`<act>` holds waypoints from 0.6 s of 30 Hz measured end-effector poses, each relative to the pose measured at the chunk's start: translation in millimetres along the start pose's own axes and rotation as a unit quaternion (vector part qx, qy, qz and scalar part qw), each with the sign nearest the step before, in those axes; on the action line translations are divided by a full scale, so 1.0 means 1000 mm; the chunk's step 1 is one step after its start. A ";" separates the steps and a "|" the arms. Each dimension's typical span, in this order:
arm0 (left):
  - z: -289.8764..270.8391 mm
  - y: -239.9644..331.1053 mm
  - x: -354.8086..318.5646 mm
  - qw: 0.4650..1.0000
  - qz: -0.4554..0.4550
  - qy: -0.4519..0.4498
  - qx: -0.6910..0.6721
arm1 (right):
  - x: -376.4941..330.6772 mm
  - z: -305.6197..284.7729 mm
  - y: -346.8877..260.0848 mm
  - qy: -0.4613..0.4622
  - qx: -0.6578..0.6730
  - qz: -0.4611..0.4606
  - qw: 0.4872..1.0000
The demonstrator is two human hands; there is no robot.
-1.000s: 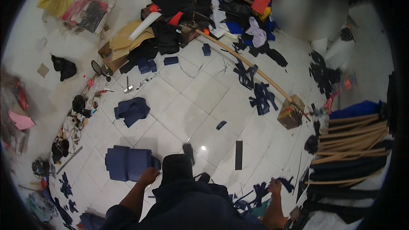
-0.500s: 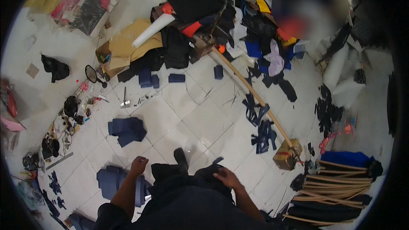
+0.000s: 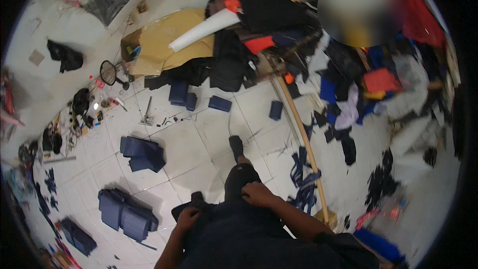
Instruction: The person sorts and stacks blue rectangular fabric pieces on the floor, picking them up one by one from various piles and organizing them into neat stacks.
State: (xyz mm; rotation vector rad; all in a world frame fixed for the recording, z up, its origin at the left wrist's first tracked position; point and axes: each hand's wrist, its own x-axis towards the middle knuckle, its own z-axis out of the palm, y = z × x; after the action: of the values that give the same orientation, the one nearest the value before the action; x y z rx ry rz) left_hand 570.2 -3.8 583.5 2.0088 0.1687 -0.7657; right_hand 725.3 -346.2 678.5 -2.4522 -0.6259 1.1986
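Note:
My right hand (image 3: 258, 194), fingers bent and pressed together, grips the dark trouser leg (image 3: 238, 177) near the knee. Below that leg, a bare ankle and a dark foot (image 3: 236, 145) show on the tiles. My left hand (image 3: 188, 217) lies closed against my other trouser leg (image 3: 180, 210), its fingertips partly lost in the dark cloth. Nearest to the left hand is a stack of folded navy pieces (image 3: 127, 214) on the floor. Another navy stack (image 3: 142, 153) lies farther off.
A long wooden pole (image 3: 302, 134) slants across the floor at right, beside navy strips (image 3: 301, 179). Heaped fabric scraps (image 3: 343, 89), brown paper (image 3: 174, 40) and a white roll (image 3: 204, 30) line the far side. A hammer (image 3: 147, 114) lies at left. A person sits at the far right, blurred.
My left hand has come down from the air onto my trouser leg. My right hand and leg have moved forward, one foot stepping ahead. The whole view has turned and shifted.

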 end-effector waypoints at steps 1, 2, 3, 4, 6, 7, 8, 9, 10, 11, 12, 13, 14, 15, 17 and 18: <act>0.010 0.014 0.006 0.999 -0.041 0.008 0.023 | 0.017 -0.022 0.016 -0.042 -0.022 0.004 0.999; 0.015 0.034 0.016 0.995 -0.084 0.017 0.046 | 0.032 -0.040 0.031 -0.082 -0.046 0.006 0.996; 0.014 0.070 0.023 0.990 -0.115 0.042 0.068 | 0.044 -0.051 0.041 -0.122 -0.059 0.012 0.991; 0.011 0.103 0.022 0.983 -0.152 0.061 0.089 | 0.050 -0.059 0.053 -0.190 -0.031 -0.009 0.981; 0.024 0.114 0.015 0.973 -0.226 0.007 0.036 | 0.047 -0.082 0.080 -0.321 0.016 -0.074 0.944; 0.036 0.113 0.014 0.966 -0.257 -0.007 0.000 | 0.039 -0.092 0.088 -0.388 0.035 -0.116 0.914; 0.045 0.114 0.018 0.958 -0.284 -0.012 -0.025 | 0.026 -0.086 0.103 -0.430 0.117 -0.146 0.883; 0.058 0.112 0.025 0.950 -0.309 -0.001 -0.052 | 0.029 -0.083 0.122 -0.469 0.192 -0.180 0.843; 0.064 0.109 0.036 0.944 -0.324 -0.002 -0.067 | 0.045 -0.081 0.133 -0.531 0.195 -0.145 0.812; 0.071 0.103 0.053 0.939 -0.335 0.005 -0.082 | 0.061 -0.077 0.143 -0.590 0.198 -0.110 0.775; 0.076 0.097 0.065 0.932 -0.348 0.009 -0.097 | 0.075 -0.073 0.151 -0.645 0.200 -0.074 0.734; 0.079 0.088 0.079 0.927 -0.357 0.014 -0.114 | 0.100 -0.077 0.154 -0.624 0.206 -0.076 0.750; 0.081 0.076 0.093 0.922 -0.368 0.022 -0.120 | 0.132 -0.084 0.153 -0.599 0.218 -0.083 0.766; 0.085 0.061 0.111 0.917 -0.373 0.033 -0.139 | 0.173 -0.089 0.156 -0.577 0.218 -0.084 0.783; 0.103 0.023 0.149 0.892 -0.398 0.074 -0.200 | 0.276 -0.037 0.214 -0.367 0.113 -0.056 0.922; 0.109 0.002 0.168 0.879 -0.408 0.090 -0.228 | 0.326 -0.012 0.249 -0.178 0.179 -0.039 0.967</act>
State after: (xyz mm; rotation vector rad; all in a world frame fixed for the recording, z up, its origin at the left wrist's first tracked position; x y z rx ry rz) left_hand 655.5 -124.7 448.4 1.5047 1.2484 -0.9278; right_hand 972.7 -387.4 353.4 -1.9151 -0.5347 1.5819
